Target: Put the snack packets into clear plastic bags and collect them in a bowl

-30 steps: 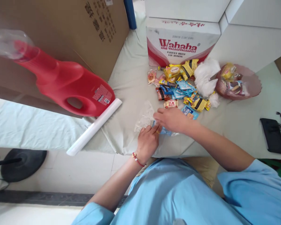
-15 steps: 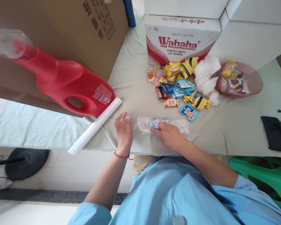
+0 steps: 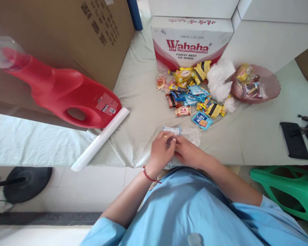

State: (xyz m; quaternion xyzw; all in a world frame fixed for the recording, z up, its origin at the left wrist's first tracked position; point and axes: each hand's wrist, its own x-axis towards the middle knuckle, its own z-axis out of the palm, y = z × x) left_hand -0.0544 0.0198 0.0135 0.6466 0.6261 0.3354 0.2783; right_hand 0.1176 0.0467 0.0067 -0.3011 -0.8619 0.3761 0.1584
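On the cloth near the table's front edge lies a crumpled clear plastic bag (image 3: 191, 136). A small blue-and-white packet (image 3: 172, 130) shows just above my fingertips, at the bag's left part. My left hand (image 3: 162, 147) has its fingers curled over the bag, thumb and fingertips together. Beside it, touching, my right hand (image 3: 188, 150) is closed on the same plastic, its fingertips meeting those of the left. A bit of clear film also shows below the hands; what lies between the fingers is hidden.
Several snack packets (image 3: 192, 97) are piled ahead, with a white plastic bag (image 3: 220, 80) and a pink bowl (image 3: 272, 92) to their right. Leftward lie a white roll (image 3: 100, 140) and a large red bottle (image 3: 77, 92). A phone (image 3: 294, 140) rests at far right.
My left hand has moved right from beside the white roll onto the plastic bag. The bag's left end is now drawn in under my hands. My view has shifted slightly.
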